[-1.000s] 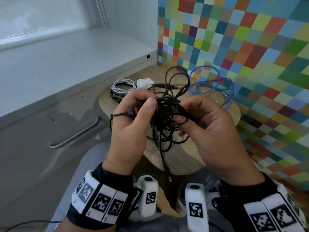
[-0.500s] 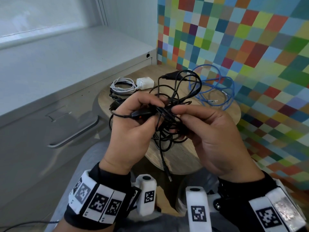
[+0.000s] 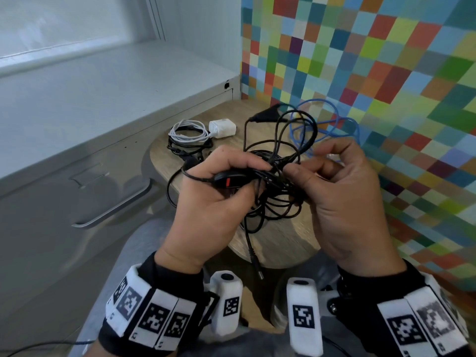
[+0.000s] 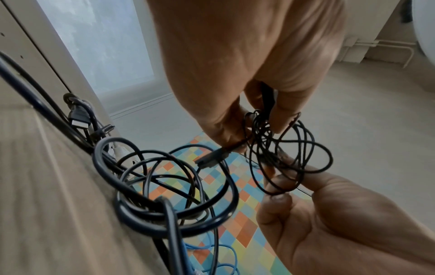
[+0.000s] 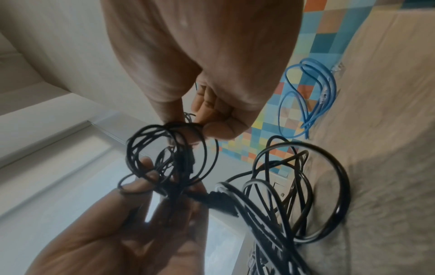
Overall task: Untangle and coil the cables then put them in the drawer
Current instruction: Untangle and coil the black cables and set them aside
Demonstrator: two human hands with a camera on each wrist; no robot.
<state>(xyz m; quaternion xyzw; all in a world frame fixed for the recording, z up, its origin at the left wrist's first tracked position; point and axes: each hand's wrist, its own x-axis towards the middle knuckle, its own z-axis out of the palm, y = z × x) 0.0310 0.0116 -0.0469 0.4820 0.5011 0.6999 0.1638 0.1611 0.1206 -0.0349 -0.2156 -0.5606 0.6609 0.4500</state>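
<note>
Left hand: the left hand (image 3: 206,199) is clamped round a black inline switch (image 3: 228,179) with a red stripe, thumb and fingers curled over it.
Right hand: the right hand (image 3: 342,202) pinches strands at the right side of the same bundle, fingertips drawn together, the rest of the fingers curled.
Tangle: one black tangled cable (image 3: 280,176) hangs between the two hands, up off the tabletop, loops rising on the far side and one plug end (image 3: 258,270) dangling over the near edge.
Cable count: four lots in sight, namely the black tangle in hand, one blue cable (image 3: 332,122) lying loose at the far right, one white coiled cable (image 3: 189,131) at the far left, and one more black cable (image 3: 185,148) under and beside the white one.
Charger: one white charger block (image 3: 222,128) just right of the white coil.
Tabletop: a round wooden tabletop (image 3: 283,235), pale grain, carrying everything but the tangle.
Drawer: one grey drawer (image 3: 64,202) on the left with a long metal handle (image 3: 116,207), shut.
Room: a wall of coloured squares (image 3: 386,73) on the right, a pale sill (image 3: 103,78) above the drawer unit, a frosted window (image 3: 64,24) at far left.
Wrists: two black bands with printed square markers, one per wrist.
</note>
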